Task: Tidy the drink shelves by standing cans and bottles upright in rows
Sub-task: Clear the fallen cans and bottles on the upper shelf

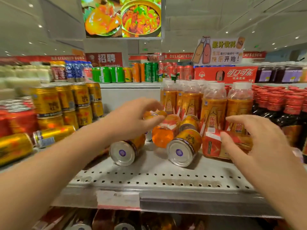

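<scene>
A person reaches both bare arms over a grey perforated shelf (149, 178) where several drinks lie toppled. The left hand (132, 118) hovers over a fallen gold can (123, 151) whose silver base faces outward; its fingers curl loosely downward near a small bottle (156, 113) lying behind, though whether they actually grip it is too blurred to tell. A second gold can (183, 149) lies on its side just to the right, base also outward, with an orange bottle (163, 131) lying between the two cans. The right hand (259, 140) has fingers spread and wrapped around a red-labelled bottle (214, 144) lying flat at the shelf's right side. Behind them stand upright orange bottles with white caps (214, 103) in rows. To the left sit stacked gold cans (66, 103), and dark red-capped bottles (282, 103) crowd the right.
</scene>
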`<action>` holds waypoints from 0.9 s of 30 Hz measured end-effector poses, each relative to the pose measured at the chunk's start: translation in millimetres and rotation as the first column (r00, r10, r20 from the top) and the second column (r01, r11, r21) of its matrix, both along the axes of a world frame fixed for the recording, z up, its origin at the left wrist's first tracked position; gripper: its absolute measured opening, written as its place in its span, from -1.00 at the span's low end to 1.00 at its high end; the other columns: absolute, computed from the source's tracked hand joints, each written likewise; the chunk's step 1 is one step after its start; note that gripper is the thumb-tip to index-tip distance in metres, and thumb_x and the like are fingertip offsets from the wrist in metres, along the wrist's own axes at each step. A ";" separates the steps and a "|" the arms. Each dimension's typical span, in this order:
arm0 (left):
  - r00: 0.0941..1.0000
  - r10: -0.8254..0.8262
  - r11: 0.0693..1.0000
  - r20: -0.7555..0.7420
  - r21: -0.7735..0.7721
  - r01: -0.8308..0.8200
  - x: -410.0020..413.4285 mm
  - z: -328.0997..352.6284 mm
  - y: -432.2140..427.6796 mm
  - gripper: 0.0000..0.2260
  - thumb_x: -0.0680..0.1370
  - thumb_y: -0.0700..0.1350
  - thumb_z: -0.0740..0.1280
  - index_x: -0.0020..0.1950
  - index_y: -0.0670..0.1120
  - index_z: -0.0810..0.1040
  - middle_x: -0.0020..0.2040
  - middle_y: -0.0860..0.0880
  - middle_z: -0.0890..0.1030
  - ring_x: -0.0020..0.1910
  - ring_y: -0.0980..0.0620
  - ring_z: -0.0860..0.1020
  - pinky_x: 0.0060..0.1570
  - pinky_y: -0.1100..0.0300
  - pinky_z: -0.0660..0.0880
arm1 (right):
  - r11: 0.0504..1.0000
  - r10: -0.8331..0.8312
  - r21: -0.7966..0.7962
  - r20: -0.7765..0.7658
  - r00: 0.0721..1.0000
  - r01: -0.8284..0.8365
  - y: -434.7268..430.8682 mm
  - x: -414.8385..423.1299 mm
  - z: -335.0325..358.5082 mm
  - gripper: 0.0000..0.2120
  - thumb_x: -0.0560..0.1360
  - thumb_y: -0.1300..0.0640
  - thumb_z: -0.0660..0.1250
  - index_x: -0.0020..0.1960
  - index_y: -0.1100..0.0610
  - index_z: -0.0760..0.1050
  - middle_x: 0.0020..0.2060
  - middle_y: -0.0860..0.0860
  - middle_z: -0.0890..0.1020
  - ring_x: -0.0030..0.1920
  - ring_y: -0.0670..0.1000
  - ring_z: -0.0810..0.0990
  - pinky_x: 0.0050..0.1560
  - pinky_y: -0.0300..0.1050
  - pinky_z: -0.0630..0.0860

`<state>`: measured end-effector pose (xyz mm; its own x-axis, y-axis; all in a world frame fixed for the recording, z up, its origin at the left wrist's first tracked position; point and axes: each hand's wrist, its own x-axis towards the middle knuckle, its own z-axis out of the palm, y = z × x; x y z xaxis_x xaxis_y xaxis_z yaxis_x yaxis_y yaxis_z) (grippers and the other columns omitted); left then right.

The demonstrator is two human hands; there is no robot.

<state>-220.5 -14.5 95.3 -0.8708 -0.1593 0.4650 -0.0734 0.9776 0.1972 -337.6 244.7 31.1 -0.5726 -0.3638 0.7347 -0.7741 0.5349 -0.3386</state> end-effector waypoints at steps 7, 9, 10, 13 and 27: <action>0.978 0.152 0.988 0.140 -0.015 -0.151 26.1 13.7 -107.5 -0.56 0.56 0.27 0.30 0.39 0.12 0.48 0.30 0.09 0.58 0.21 0.12 0.53 0.18 0.17 0.50 | 0.969 0.230 0.100 -0.018 0.973 -0.227 -88.8 1.8 28.5 -0.64 0.53 -0.12 0.29 0.28 -0.05 0.49 0.14 -0.11 0.55 0.22 -0.05 0.47 0.27 -0.05 0.39; 0.970 0.164 0.986 0.179 -0.031 -0.161 25.3 13.1 -129.4 -0.55 0.56 0.27 0.30 0.39 0.12 0.48 0.31 0.05 0.58 0.21 0.09 0.54 0.21 0.13 0.52 | 0.956 0.258 0.146 -0.019 0.966 -0.253 -113.0 3.9 37.3 -0.63 0.54 -0.14 0.28 0.30 -0.06 0.47 0.15 -0.13 0.55 0.21 -0.08 0.47 0.23 -0.09 0.40; 0.964 0.169 0.986 0.206 -0.037 -0.165 23.8 12.0 -137.7 -0.55 0.57 0.27 0.30 0.39 0.12 0.48 0.31 0.04 0.58 0.21 0.08 0.55 0.21 0.11 0.53 | 0.949 0.269 0.175 -0.016 0.963 -0.262 -123.9 4.9 40.5 -0.62 0.54 -0.15 0.27 0.31 -0.07 0.47 0.16 -0.13 0.55 0.21 -0.09 0.47 0.22 -0.11 0.40; 0.953 0.169 0.985 0.253 -0.064 -0.158 18.6 8.1 -149.3 -0.57 0.58 0.29 0.27 0.37 0.12 0.50 0.27 0.06 0.59 0.13 0.06 0.59 0.12 0.10 0.56 | 0.913 0.276 0.306 0.025 0.961 -0.270 -149.6 6.8 40.9 -0.55 0.51 -0.22 0.24 0.36 -0.11 0.42 0.17 -0.14 0.52 0.19 -0.10 0.47 0.23 -0.09 0.43; 0.760 0.264 0.959 0.594 -0.074 -0.275 39.9 -7.6 -120.5 -0.11 0.34 0.63 0.16 0.56 0.23 0.13 0.40 0.09 0.50 0.06 0.05 0.48 0.03 0.16 0.41 | 0.750 0.476 0.396 0.233 0.848 -0.529 -169.6 34.8 40.7 -0.52 0.43 -0.49 0.16 0.30 -0.38 0.36 0.22 -0.42 0.44 0.27 -0.39 0.38 0.20 -0.28 0.42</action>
<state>-180.6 -134.9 87.7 -0.8920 -0.4321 -0.1329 -0.4407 0.8967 0.0422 -302.8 75.0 71.9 -0.2830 -0.8825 0.3756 -0.9445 0.1883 -0.2692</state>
